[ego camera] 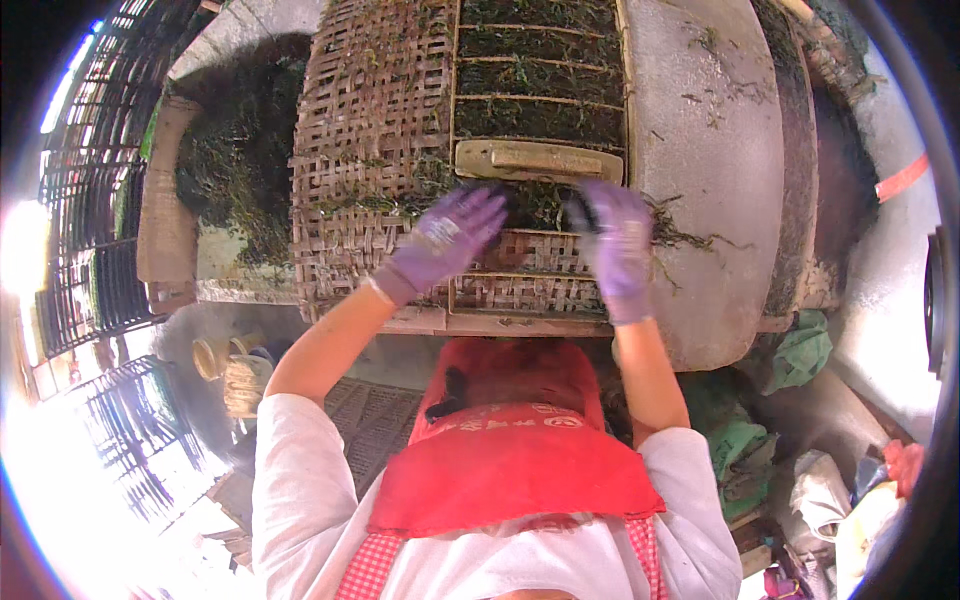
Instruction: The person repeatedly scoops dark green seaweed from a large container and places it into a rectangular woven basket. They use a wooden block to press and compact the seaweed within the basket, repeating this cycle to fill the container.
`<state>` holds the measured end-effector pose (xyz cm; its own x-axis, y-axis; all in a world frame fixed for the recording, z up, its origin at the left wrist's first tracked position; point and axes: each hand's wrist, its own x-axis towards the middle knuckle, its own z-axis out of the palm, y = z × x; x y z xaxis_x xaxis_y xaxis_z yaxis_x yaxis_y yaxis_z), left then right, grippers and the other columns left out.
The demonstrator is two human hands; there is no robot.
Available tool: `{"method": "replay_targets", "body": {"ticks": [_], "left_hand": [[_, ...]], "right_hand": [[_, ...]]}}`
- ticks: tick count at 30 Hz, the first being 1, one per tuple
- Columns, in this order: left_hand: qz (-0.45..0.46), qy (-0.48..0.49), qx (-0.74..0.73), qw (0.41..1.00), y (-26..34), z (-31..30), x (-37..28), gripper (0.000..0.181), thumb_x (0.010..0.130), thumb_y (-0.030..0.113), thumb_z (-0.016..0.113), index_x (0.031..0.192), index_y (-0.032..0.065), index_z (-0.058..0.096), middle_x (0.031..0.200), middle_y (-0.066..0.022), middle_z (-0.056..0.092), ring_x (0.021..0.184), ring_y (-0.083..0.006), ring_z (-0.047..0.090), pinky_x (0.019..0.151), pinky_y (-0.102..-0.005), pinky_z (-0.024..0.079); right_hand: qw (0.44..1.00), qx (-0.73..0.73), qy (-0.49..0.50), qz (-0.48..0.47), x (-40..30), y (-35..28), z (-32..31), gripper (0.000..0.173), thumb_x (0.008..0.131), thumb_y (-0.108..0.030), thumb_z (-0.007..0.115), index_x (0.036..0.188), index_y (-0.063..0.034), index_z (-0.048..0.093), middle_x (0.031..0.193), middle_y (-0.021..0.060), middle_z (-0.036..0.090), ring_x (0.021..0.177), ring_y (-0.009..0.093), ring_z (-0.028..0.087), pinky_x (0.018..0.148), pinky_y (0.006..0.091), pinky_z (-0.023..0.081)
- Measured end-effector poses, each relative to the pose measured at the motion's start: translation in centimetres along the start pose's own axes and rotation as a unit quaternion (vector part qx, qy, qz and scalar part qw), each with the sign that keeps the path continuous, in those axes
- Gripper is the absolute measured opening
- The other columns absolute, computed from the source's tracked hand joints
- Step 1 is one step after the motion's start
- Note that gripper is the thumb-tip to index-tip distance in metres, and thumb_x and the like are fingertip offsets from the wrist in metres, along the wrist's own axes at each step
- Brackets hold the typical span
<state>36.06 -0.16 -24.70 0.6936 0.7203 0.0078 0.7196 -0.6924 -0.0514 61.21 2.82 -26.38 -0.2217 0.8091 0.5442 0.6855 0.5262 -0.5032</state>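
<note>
My left hand (pixel 459 232), in a purple glove, lies with fingers spread at the left side of dark green plant strands (pixel 536 206) in a compartment of a thin-barred wooden frame (pixel 628 90). My right hand (pixel 616 232), gloved alike and blurred, is over the right side of the same compartment. Neither hand clearly grips anything. Just beyond them a wooden block with a raised handle (pixel 541 160) rests across the frame. Farther up, several compartments are filled with the same strands (pixel 536 79). The frame sits on a woven bamboo mat (pixel 367 127); its nearest compartments show bare weave.
A large dark heap of strands (pixel 240 165) lies left of the mat. At the right is a pale smooth board (pixel 705 150) with scattered strands. A wooden table edge (pixel 495 324) runs in front of me. Slatted racks (pixel 94 180) stand far left; green cloth (pixel 802 351) hangs lower right.
</note>
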Motion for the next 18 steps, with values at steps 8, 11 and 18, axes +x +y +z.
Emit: {"method": "replay_targets", "body": {"ticks": [8, 11, 18], "left_hand": [[-0.19, -0.11, -0.062, 0.974, 2.2, -3.6, -0.1, 0.05, 0.072, 0.019, 0.053, 0.121, 0.0099, 0.048, 0.131, -0.0071, 0.042, 0.123, -0.0221, 0.035, 0.105, -0.0407, 0.022], [-0.133, 0.064, -0.008, 0.989, 3.6, -3.1, 1.7, 0.047, 0.074, 0.016, 0.051, 0.12, 0.0084, 0.048, 0.131, -0.0086, 0.041, 0.124, -0.0235, 0.035, 0.105, -0.0404, 0.022], [-0.113, 0.019, -0.152, 0.982, 5.4, -1.7, 1.5, 0.06, 0.075, 0.014, 0.051, 0.131, 0.006, 0.033, 0.134, -0.0148, 0.034, 0.123, -0.0305, 0.034, 0.103, -0.0408, 0.026]], "right_hand": [[0.99, -0.112, -0.082, 0.0, -0.4, 1.8, -1.7, 0.049, 0.062, -0.003, 0.065, 0.108, -0.0073, 0.052, 0.1, 0.0086, 0.057, 0.093, 0.025, 0.053, 0.082, 0.0364, 0.041], [0.982, 0.16, -0.023, 0.095, -0.5, -1.9, 0.4, 0.025, 0.08, -0.009, 0.053, 0.103, -0.0014, 0.056, 0.099, 0.0056, 0.059, 0.09, 0.019, 0.053, 0.082, 0.0327, 0.042], [0.796, 0.48, 0.012, 0.368, -1.9, 4.4, -4.3, 0.033, 0.09, -0.024, 0.042, 0.113, -0.0032, 0.054, 0.113, 0.0093, 0.055, 0.104, 0.021, 0.051, 0.088, 0.0323, 0.042]]}}
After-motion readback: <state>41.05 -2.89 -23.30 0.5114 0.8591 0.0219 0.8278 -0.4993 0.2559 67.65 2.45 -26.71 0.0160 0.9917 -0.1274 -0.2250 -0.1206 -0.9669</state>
